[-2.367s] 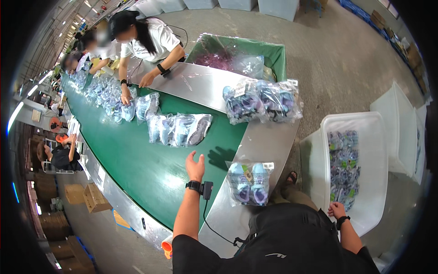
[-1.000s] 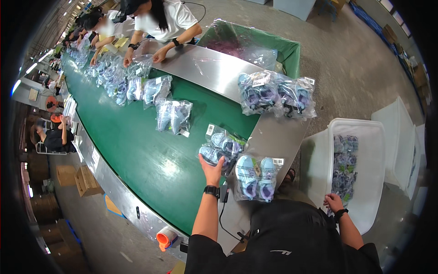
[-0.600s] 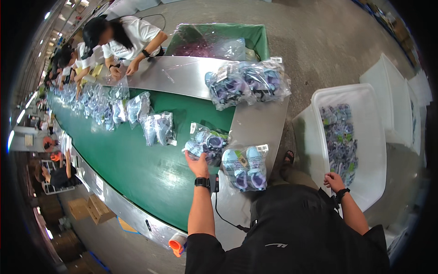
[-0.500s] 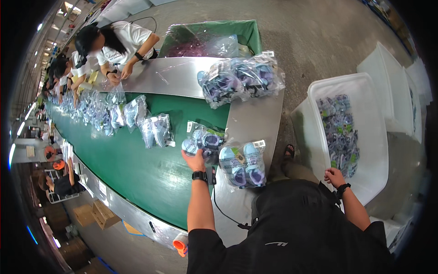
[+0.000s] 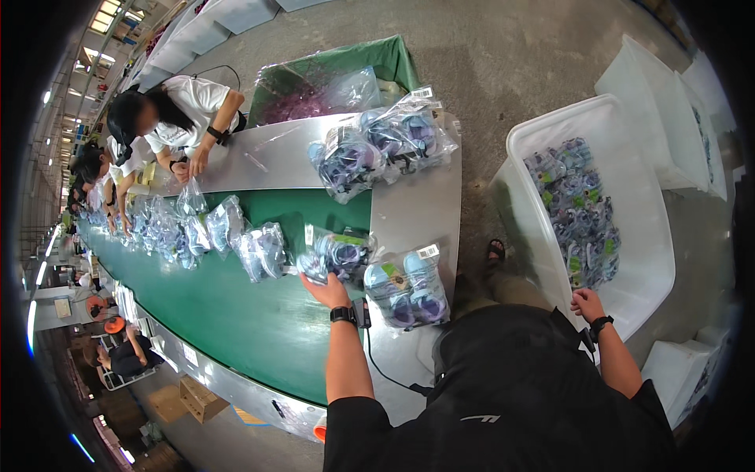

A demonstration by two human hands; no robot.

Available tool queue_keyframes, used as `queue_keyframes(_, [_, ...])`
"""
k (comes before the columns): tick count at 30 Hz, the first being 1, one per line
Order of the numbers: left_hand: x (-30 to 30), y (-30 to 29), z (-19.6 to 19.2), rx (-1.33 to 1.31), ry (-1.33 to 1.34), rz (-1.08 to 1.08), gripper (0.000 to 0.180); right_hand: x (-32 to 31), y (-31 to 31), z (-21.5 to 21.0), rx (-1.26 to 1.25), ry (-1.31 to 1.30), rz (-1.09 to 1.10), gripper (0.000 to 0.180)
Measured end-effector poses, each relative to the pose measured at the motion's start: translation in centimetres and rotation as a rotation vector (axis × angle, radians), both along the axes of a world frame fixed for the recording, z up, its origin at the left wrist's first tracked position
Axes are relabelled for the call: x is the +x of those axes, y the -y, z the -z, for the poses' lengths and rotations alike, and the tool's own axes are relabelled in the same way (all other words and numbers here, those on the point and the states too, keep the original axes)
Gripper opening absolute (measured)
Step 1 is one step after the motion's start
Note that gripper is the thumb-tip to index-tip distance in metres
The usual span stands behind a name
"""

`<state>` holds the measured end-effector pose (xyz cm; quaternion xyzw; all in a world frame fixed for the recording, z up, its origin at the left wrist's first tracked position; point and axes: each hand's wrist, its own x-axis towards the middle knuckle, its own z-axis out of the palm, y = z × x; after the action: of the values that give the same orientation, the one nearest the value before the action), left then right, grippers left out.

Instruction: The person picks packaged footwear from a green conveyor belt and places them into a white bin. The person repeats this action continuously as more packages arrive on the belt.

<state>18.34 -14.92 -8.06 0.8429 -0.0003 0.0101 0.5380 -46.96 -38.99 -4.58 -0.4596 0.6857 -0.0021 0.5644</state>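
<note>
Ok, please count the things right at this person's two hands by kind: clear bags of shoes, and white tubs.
Clear bags of shoes: 2, the gripped bag in the left hand and the neighbour bag beside it.
White tubs: 1, the white tub touched by the right hand.
Total: 3

One head-worn fisheye view looks steeply down, from above the person, over the green conveyor belt (image 5: pixel 228 315).
</note>
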Motion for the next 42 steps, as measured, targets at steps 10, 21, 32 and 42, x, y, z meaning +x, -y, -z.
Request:
queue_keyframes(10, [-5.0, -5.5, 5.7, -0.29, -0.46, -0.47, 0.089, 1.2, -1.8, 1.6, 0.039, 0.036, -0.021, 0.025])
queue_keyframes(21, [1.5, -1.5, 4.9, -0.194, -0.226, -0.106, 0.087, 3.6, 3.5, -2.0, -0.035, 0.031, -0.1, 0.022])
queue_keyframes(32, [2.9, 2.2, -7.0, 0.877, 0.155, 1.001, 0.091, 4.7, 2.5, -1.4, 0.057, -0.013, -0.19, 0.022])
queue_keyframes(42, [4.8, 2.0, -5.0, 1.051, 0.157, 0.977, 0.076, 8.7, 6.2, -4.9, -0.034, -0.014, -0.258, 0.027])
